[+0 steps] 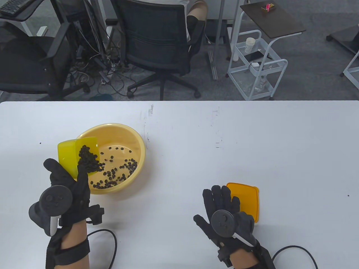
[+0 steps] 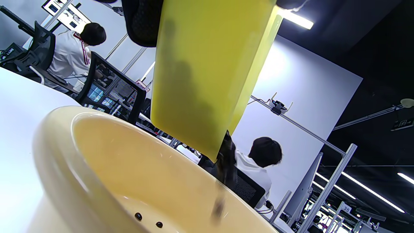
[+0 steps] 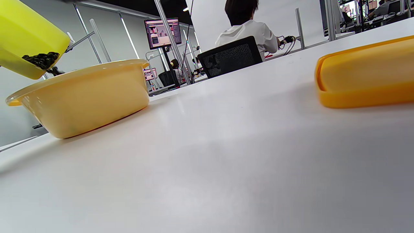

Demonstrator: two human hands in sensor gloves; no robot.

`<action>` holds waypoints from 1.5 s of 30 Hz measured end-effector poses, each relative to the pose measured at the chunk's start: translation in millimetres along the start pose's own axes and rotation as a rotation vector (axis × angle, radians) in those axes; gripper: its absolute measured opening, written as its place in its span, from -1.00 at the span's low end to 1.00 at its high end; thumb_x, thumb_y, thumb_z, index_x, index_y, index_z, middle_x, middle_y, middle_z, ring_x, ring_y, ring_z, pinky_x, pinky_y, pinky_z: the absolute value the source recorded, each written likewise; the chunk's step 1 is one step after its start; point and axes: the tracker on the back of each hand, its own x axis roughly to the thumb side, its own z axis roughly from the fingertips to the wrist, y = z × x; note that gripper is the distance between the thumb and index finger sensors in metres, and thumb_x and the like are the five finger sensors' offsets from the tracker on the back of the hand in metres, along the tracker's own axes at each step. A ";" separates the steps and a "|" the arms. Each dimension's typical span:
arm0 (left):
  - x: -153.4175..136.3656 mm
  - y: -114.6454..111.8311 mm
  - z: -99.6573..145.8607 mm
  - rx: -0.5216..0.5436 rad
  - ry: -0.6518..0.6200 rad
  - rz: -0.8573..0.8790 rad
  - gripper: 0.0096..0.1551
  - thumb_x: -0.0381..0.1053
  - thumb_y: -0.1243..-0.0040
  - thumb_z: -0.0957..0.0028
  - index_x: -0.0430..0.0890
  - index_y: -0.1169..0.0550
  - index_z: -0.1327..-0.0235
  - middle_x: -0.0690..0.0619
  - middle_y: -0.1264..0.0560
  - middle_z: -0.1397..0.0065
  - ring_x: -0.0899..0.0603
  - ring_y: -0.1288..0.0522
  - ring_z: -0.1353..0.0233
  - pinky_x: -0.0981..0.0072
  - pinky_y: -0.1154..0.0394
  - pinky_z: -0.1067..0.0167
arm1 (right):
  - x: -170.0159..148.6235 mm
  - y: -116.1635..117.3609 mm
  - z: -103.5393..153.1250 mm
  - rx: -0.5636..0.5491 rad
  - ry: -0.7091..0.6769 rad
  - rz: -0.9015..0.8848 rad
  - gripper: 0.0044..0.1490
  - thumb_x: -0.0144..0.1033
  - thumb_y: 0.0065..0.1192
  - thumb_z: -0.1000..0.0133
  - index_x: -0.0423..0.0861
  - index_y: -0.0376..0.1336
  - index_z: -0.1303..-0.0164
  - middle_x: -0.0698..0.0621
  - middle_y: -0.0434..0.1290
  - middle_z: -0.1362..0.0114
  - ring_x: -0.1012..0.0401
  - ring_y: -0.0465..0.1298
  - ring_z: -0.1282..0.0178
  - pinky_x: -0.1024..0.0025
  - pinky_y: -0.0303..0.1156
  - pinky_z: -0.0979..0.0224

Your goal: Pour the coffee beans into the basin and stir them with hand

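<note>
Beans going into the basin

Table view: left hand (image 1: 66, 186) holds a yellow box (image 1: 68, 157) tipped over the basin (image 1: 134, 134), fingers curled round it. Coffee beans (image 1: 89, 161) spill out. Right hand (image 1: 224, 207) lies flat on the tabletop (image 1: 252, 134), fingers straight, touching an orange lid (image 1: 248, 200).

Left wrist view: beans drop from the box's corner.

Right wrist view: the lid sits well apart from the basin.

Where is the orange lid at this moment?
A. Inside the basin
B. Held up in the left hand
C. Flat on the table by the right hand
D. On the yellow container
C: the orange lid lies flat on the table, partly under the fingertips of the right hand, away from the basin and the yellow container that the left hand tips.
</note>
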 end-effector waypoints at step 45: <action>7.6 -4.5 1.9 0.026 -0.029 -0.087 0.05 0.24 0.14 -0.37 -0.34 0.35 -0.53 -0.39 -0.09 -0.46 -0.36 -0.34 -0.39 -0.34 -0.08 -0.43 | 1.4 1.2 -1.1 0.012 -0.009 0.005 0.06 0.31 -0.20 -0.09 -0.09 -0.36 -0.56 -0.22 -0.39 -0.62 -0.28 -0.41 -0.60 -0.44 -0.35 -0.42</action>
